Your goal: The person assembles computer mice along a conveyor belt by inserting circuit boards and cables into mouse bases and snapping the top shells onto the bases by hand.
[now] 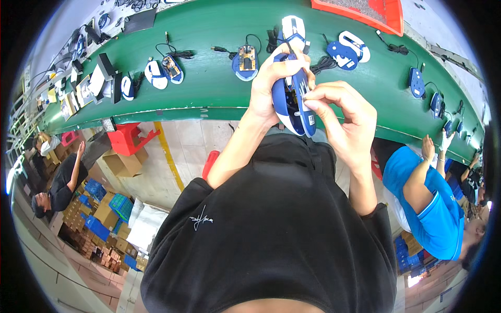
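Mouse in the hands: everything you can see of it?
Blue-and-white computer mouse, plastic-looking. Its shell halves gape at the end nearer the wearer; the blue base half carries a small white label. Tipped on edge, held up near the green workbench. Left hand grips the far end; right hand's fingertips meet the base.

Mouse [299, 93]: blue-and-white — halves gaping at lower end
Pose: on edge, underside facing right
Place: in left hand [282, 73]
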Available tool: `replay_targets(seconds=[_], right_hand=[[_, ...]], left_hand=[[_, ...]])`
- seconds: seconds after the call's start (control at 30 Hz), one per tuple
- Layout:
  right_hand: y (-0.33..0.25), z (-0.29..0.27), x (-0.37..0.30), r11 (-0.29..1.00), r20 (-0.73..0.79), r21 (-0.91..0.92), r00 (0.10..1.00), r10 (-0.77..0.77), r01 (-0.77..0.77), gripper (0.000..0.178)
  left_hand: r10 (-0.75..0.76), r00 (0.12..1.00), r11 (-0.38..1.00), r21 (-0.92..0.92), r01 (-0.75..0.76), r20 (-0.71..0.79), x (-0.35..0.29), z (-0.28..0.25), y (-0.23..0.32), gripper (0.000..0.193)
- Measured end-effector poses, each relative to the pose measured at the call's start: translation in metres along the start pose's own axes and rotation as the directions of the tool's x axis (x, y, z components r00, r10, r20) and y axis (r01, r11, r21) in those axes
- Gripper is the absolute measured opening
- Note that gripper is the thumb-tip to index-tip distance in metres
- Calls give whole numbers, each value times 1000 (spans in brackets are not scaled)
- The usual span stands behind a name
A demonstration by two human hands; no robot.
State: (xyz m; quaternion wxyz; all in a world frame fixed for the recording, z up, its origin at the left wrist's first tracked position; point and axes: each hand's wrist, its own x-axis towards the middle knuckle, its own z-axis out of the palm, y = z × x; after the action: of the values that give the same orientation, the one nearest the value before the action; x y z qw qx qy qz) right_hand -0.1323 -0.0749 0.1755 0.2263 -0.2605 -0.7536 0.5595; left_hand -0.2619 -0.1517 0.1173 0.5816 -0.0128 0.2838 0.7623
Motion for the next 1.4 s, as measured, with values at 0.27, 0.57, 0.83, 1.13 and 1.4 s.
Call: replay_targets(seconds=[0.27, 0.57, 0.83, 1.13, 1.4], right_hand=[[-19, 4, 2, 995, -29, 21, 994, 101, -100, 18], [-11, 19, -6, 955, -248, -294, 964, -101, 25, 21], [-10, 24, 0, 962, -261, -258, 952, -160, 91, 21], [-9, 31, 4, 970, -252, -234, 960, -121, 61, 22], [-11, 37, 8, 976, -262, -217, 963, -69, 11, 22]], left_hand=[[28, 995, 988, 156, -12, -95, -6, 2, 8, 23], [474, 838, 791, 549, -270, -271, -15, 35, 5, 22], [510, 825, 749, 596, -288, -243, -16, 34, 13, 23], [533, 803, 758, 573, -312, -268, -15, 30, 20, 23], [568, 783, 717, 619, -319, -255, -13, 25, 24, 25]])
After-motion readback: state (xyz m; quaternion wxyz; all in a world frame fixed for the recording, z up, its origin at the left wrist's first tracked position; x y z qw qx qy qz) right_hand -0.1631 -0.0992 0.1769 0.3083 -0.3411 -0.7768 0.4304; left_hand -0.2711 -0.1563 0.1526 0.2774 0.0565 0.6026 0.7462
